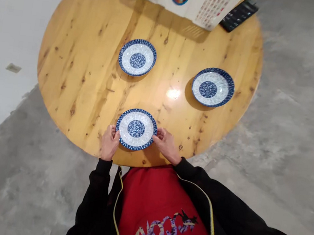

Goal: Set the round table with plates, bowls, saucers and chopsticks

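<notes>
A blue-and-white patterned plate [136,129] is at the near edge of the table, right in front of me. Its left rim is pinched by my left hand [110,142], thumb on top and fingers curled at the side. My right hand [166,145] grips the right rim in the same way. Whether the plate rests on the wood or is slightly raised, I cannot tell. Farther back lies a second matching plate [137,58], left of centre. A third such plate [213,87] sits toward the right edge. Neither hand touches those two.
The round wooden table [85,65] bears everything. At its far side stands a white plastic basket [186,2] with a round picture label. Beside the basket lies a black object with button-like marks [238,15]. A white wall [9,28] is close on the left.
</notes>
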Motion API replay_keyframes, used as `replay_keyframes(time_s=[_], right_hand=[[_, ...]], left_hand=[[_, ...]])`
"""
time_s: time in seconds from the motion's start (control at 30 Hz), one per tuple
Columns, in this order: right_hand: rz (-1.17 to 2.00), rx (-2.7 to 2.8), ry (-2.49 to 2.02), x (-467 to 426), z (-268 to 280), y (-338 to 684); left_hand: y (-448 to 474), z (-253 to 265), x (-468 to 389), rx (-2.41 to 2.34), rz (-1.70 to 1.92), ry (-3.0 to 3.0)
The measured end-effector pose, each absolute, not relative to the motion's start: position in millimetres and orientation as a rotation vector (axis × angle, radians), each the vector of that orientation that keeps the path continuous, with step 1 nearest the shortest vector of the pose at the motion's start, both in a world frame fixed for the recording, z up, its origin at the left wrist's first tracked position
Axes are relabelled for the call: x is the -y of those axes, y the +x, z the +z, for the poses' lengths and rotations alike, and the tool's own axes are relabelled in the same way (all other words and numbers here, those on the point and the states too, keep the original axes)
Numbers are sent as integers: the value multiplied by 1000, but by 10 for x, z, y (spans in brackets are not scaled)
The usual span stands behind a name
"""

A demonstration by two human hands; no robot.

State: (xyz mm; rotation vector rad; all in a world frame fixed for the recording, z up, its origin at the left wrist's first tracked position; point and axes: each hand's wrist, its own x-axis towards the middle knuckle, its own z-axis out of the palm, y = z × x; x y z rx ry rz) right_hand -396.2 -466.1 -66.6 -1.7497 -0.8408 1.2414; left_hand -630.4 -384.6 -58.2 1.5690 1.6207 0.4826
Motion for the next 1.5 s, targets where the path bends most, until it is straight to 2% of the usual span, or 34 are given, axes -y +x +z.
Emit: replay_keyframes(time_s=[0.63,1.1,1.5], right_hand=[[1249,983,-1737,4787,-828,-4218],[1434,855,-1625,4867,-895,-3947],[1428,914,-1642,4756,-824,-3866]], left_hand=[[-6410,-648,4034,-1834,550,1533],[-6367,-783,4124,-1795,442,1573],[-6308,-821,4309,-1985,423,1613]])
